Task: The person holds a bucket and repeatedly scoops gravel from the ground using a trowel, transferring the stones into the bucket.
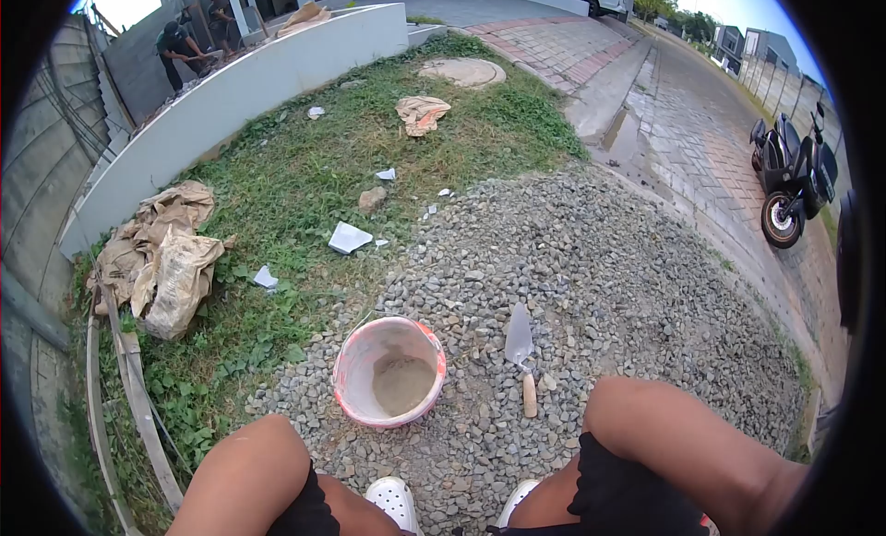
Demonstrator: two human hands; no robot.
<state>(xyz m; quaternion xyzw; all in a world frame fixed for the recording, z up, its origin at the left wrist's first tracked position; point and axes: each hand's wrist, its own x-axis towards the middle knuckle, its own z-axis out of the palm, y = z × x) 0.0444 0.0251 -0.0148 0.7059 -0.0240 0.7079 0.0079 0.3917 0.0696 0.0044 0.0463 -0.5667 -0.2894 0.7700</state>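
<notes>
Neither my left hand nor my right hand shows; only bare limbs, black shorts and white shoes (394,505) appear along the bottom edge. A pinkish-red bucket (347,399) stands upright on the gravel in front of the shoes, with grey-brown material (403,386) at its bottom. To its right lies a trowel (520,338), its metal blade pointing away and its wooden handle towards me. Nothing touches the bucket or the trowel except the gravel (591,287) under them.
Crumpled sacks (180,278) and wooden planks (138,388) lie at left. White fragments (350,238) and a torn bag (422,114) are on the grass. A low white wall (240,84) crosses behind; two people (180,52) are beyond it. A motorcycle (796,172) stands at right.
</notes>
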